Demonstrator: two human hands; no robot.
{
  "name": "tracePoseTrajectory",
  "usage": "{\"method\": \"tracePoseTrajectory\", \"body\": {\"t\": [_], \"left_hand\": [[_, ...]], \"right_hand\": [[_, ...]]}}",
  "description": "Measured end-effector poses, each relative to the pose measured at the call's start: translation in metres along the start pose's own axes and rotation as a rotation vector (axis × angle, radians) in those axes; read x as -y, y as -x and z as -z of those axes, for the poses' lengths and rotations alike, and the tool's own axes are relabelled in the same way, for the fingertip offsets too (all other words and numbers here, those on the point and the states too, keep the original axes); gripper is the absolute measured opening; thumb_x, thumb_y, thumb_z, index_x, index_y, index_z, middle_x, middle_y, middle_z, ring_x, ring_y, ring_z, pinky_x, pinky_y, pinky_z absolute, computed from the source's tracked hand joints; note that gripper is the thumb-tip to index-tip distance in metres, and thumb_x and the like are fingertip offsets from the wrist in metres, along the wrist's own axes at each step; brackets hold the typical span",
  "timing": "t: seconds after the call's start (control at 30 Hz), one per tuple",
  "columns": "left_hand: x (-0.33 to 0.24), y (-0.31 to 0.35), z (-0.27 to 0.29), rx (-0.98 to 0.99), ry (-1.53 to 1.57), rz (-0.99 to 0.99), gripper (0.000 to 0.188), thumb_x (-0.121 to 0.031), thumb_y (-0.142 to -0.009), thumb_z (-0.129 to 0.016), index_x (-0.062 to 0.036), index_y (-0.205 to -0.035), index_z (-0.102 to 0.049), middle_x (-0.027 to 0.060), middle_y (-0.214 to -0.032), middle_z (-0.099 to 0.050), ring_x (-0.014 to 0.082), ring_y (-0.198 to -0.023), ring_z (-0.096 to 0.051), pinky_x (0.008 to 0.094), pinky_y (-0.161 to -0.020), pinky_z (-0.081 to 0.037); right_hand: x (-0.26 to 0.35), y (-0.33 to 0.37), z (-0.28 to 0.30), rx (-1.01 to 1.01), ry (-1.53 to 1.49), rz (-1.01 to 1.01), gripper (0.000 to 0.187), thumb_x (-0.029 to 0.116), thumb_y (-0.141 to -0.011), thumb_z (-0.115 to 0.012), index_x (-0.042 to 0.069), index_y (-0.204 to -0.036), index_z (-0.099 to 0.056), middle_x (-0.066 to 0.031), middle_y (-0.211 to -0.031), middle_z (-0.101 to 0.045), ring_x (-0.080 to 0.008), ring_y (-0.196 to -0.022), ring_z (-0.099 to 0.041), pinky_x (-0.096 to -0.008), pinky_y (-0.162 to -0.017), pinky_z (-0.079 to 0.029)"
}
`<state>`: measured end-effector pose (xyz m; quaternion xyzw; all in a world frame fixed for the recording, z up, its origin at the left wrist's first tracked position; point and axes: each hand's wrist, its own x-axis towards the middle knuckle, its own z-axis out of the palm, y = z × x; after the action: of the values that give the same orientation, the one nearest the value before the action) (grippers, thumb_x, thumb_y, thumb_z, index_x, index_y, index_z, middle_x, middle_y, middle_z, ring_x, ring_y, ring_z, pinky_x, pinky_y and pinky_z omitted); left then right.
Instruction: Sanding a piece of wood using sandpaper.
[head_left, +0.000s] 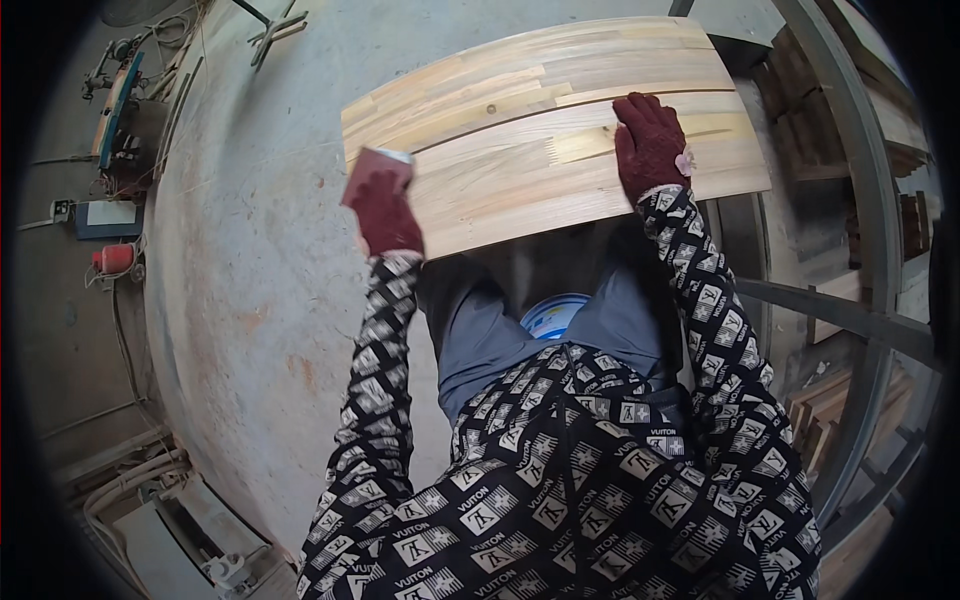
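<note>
Wooden panel (pixel 490 195), nearer of two side by side before the person's knees (pixel 482 312): likely stiff, fairly heavy, best held by opposite edges. Left grip (pixel 388 215) holds a blurred reddish pad (pixel 370 166); right grip (pixel 652 150) lies spread on the wood.

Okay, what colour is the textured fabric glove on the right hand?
The fabric glove is dark maroon, seen in the head view.

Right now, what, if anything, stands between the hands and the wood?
Only a glove lies between the right hand and the wood. The gloved left hand holds a reddish pad at the wood's left edge; its contact is unclear. Nothing else visible intervenes.
</note>
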<state>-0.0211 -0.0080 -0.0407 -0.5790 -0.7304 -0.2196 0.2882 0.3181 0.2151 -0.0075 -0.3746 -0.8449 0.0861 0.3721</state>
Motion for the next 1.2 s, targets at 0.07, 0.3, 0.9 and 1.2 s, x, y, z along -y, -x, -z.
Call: {"method": "tracePoseTrajectory", "body": {"t": [0.07, 0.3, 0.9, 1.2], "left_hand": [[0.032, -0.009, -0.013, 0.309, -0.084, 0.465, 0.027, -0.021, -0.103, -0.058, -0.01, -0.125, -0.068, 0.019, -0.116, -0.068, 0.0443, -0.107, -0.064, 0.0589, -0.09, -0.05], [-0.119, -0.073, -0.11, 0.12, -0.028, 0.209, 0.018, -0.02, -0.097, -0.06, -0.0129, -0.112, -0.068, 0.0129, -0.106, -0.066, 0.0332, -0.104, -0.064, 0.0514, -0.096, -0.048], [0.031, -0.084, -0.093, 0.323, 0.114, 0.509, 0.028, -0.028, -0.103, -0.059, -0.013, -0.119, -0.076, 0.0161, -0.12, -0.074, 0.0335, -0.115, -0.07, 0.0478, -0.097, -0.054], [-0.168, -0.062, -0.058, 0.269, 0.631, -0.216, 0.037, -0.009, -0.084, -0.072, -0.0093, -0.12, -0.066, 0.0174, -0.124, -0.063, 0.0431, -0.121, -0.054, 0.0551, -0.107, -0.041]], "right_hand": [[-0.001, 0.0, -0.001, 0.0, 0.007, -0.004, 0.032, 0.007, -0.09, -0.065, 0.005, -0.121, -0.068, -0.0156, -0.128, -0.067, -0.0375, -0.122, -0.059, -0.0485, -0.105, -0.047], [0.006, -0.004, 0.005, 0.007, 0.022, 0.012, 0.03, 0.007, -0.089, -0.064, 0.004, -0.119, -0.067, -0.0148, -0.126, -0.066, -0.0373, -0.119, -0.059, -0.049, -0.103, -0.047], [0.003, -0.001, 0.001, 0.022, 0.017, -0.024, 0.033, 0.007, -0.09, -0.065, 0.005, -0.122, -0.067, -0.0155, -0.13, -0.066, -0.0369, -0.123, -0.058, -0.0482, -0.106, -0.046], [0.008, -0.003, 0.006, 0.039, 0.022, -0.013, 0.032, 0.007, -0.09, -0.064, 0.005, -0.121, -0.066, -0.0153, -0.129, -0.066, -0.0373, -0.124, -0.057, -0.0486, -0.106, -0.046]]}}
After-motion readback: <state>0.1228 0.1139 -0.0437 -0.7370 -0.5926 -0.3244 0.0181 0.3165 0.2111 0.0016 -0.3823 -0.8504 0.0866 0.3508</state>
